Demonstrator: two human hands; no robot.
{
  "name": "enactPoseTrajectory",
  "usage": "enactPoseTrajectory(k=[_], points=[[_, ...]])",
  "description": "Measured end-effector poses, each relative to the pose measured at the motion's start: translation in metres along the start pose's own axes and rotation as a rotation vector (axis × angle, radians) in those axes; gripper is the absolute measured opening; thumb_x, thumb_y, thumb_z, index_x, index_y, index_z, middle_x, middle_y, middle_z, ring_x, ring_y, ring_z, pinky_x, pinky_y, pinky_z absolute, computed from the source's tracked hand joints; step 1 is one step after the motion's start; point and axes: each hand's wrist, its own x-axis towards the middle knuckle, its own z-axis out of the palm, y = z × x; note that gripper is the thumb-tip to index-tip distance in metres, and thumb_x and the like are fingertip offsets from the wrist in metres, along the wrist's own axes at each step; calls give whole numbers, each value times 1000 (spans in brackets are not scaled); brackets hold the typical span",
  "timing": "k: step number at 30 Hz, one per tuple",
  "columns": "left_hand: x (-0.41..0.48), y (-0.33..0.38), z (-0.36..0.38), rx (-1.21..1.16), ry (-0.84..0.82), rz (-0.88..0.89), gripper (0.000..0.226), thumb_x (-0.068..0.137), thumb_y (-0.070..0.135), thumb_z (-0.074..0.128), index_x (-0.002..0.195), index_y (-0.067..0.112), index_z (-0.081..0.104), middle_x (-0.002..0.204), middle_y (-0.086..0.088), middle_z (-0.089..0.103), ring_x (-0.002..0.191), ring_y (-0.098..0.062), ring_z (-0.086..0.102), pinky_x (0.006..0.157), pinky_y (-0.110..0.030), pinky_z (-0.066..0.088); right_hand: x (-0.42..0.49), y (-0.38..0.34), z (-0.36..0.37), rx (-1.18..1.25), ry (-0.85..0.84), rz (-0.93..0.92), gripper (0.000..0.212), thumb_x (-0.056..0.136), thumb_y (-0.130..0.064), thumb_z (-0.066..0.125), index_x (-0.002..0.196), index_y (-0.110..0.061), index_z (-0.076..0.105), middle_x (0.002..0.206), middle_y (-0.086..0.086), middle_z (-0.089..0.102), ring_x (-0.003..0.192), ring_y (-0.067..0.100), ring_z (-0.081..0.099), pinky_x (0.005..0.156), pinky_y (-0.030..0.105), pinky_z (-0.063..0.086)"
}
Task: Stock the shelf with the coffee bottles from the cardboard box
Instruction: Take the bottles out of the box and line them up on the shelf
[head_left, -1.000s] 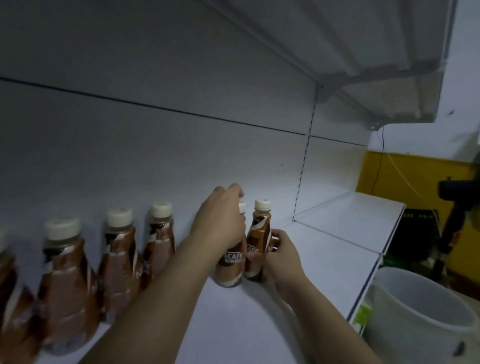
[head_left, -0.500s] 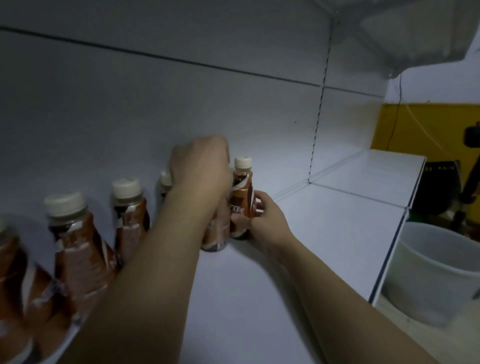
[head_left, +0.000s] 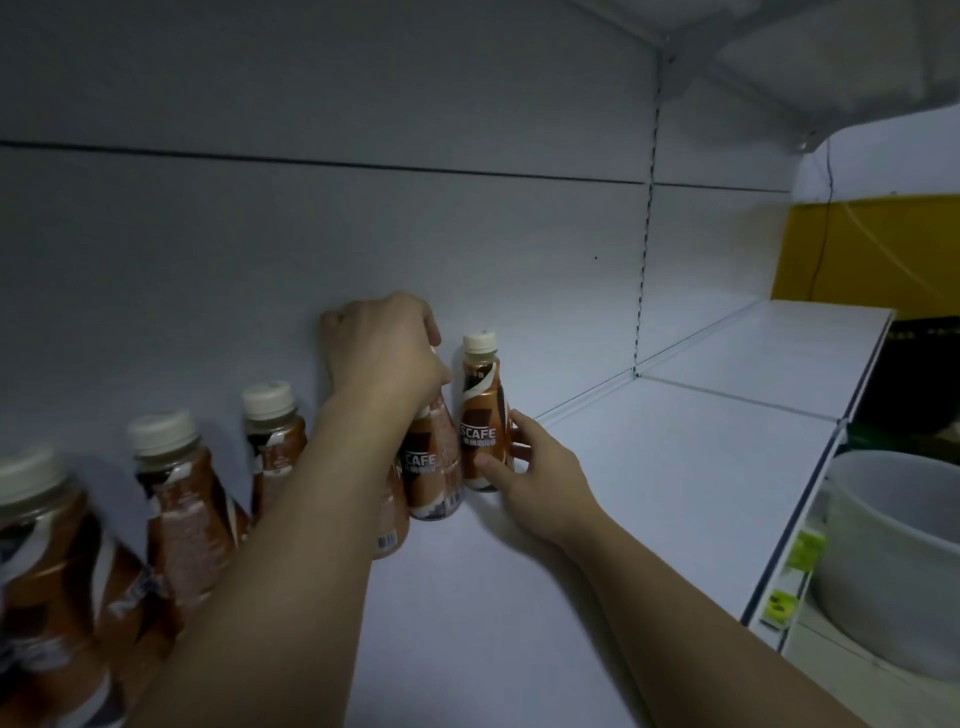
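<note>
Two at once: our left hand (head_left: 387, 358) curls over one coffee bottle (head_left: 434, 467), our right hand (head_left: 535, 483) pinches the end coffee bottle (head_left: 480, 426), lining both up on the white shelf (head_left: 649, 493). Next we let go gently.

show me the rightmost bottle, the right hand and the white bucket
rightmost bottle (head_left: 480, 426): head view, on its brown label.
right hand (head_left: 540, 480): head view, on the back of the hand.
white bucket (head_left: 893, 597): head view, on its side wall.
</note>
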Motion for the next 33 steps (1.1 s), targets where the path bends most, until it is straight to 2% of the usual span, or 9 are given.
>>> enactPoseTrajectory(k=[5, 10, 13, 20, 23, 26, 28, 30, 33], points=[[3, -1, 4, 37, 9, -8, 27, 71, 36, 81, 91, 31, 63, 106, -1, 67, 109, -27, 51, 88, -37, 33, 0, -1, 3, 10, -99, -54, 54, 84, -30, 73, 132, -30, 47, 108, -17, 59, 91, -3, 53, 76, 5, 34], [6, -3, 4, 70, -17, 1, 34, 70, 43, 80, 95, 28, 62, 106, 0, 66, 110, -26, 50, 89, -38, 33, 8, 6, 5, -6, -128, -91, 67, 72, -39, 81, 129, -31, 47, 116, -14, 64, 98, 5, 60, 92, 27, 48], [6, -3, 4, 85, -9, 10, 37, 70, 46, 80, 97, 28, 63, 105, 1, 66, 109, -26, 52, 91, -40, 34, 14, 13, 7, -22, -128, -95, 73, 64, -47, 84, 126, -33, 48, 115, -13, 66, 99, 7, 64, 93, 34, 53], [7, -6, 2, 95, -15, 37, 34, 71, 48, 78, 94, 30, 62, 101, 6, 66, 103, -23, 54, 88, -38, 35, 14, 22, 20, -59, -73, -90, 78, 66, -47, 82, 130, -34, 40, 121, -12, 58, 106, 12, 59, 94, 37, 51], [4, -3, 4, 153, -30, 64, 34, 76, 46, 74, 102, 29, 60, 106, 2, 64, 107, -24, 52, 91, -39, 34, 15, 24, 19, -60, -73, -96, 77, 67, -44, 82, 130, -33, 39, 122, -10, 57, 107, 13, 59, 93, 37, 51], [-8, -2, 3, 183, -24, 116, 50, 76, 43, 74, 120, 26, 57, 120, -3, 58, 115, -25, 48, 96, -41, 36, 14, 20, 17, -83, -88, -70, 80, 61, -47, 81, 128, -34, 40, 121, -8, 58, 104, 14, 60, 91, 40, 52], [-22, -10, -1, 198, 19, 181, 65, 76, 41, 74, 134, 26, 48, 136, -4, 48, 126, -24, 39, 103, -41, 31, 9, 11, 18, -119, -49, -49, 95, 54, -56, 78, 134, -29, 36, 128, -3, 55, 113, 20, 59, 94, 46, 51], [-39, -22, -12, 184, 60, 220, 68, 79, 42, 71, 138, 27, 43, 141, -1, 44, 131, -22, 35, 107, -38, 26, 3, -5, 16, -172, 49, -73, 111, 58, -60, 77, 147, -20, 24, 145, 6, 43, 132, 27, 45, 106, 50, 42], [-61, -47, -36, 190, 72, 266, 61, 81, 42, 67, 136, 26, 47, 136, 0, 49, 130, -22, 37, 105, -35, 26, -9, -40, 11, -172, 226, -258, 101, 72, -47, 78, 150, -11, 24, 150, 8, 37, 139, 25, 32, 113, 44, 32]])
